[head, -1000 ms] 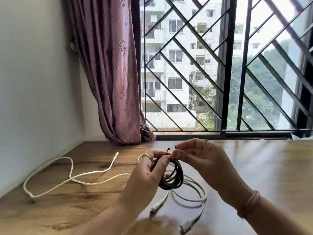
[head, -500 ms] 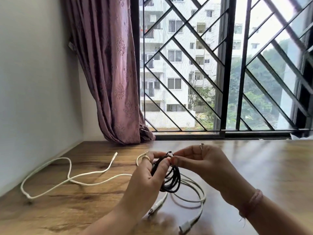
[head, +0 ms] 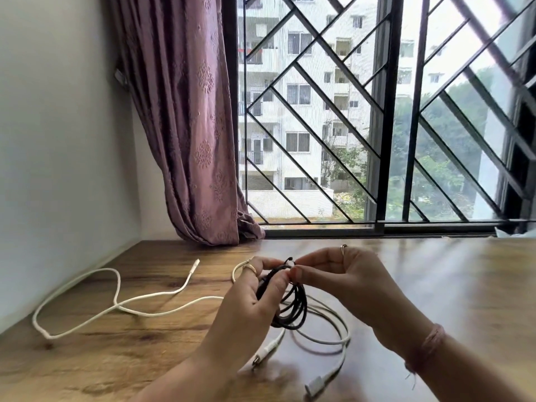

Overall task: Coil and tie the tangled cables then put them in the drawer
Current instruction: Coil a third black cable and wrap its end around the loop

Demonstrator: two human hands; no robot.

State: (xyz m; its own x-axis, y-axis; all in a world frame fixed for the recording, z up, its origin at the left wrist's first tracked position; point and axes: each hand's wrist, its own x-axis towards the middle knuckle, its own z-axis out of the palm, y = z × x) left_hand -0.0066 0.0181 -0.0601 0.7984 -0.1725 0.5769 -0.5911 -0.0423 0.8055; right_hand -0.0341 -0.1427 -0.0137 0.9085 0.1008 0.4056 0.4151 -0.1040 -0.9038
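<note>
A coiled black cable (head: 293,310) hangs a little above the wooden table (head: 452,285). My left hand (head: 249,303) grips the top of the coil. My right hand (head: 342,282) pinches a small black tie end (head: 291,260) at the coil's top. Under the hands a white cable (head: 333,340) lies in loose loops with two plugs near the front. A second white cable (head: 116,303) sprawls uncoiled on the left of the table. No drawer is in view.
A white wall (head: 58,140) borders the table on the left. A mauve curtain (head: 188,126) hangs at the back left beside a barred window (head: 377,126). Bare wood shows to the right of my hands.
The hands and black coil have dropped slightly toward the table. My right fingers have closed in on the tie end at the coil's top. The white cables have not moved.
</note>
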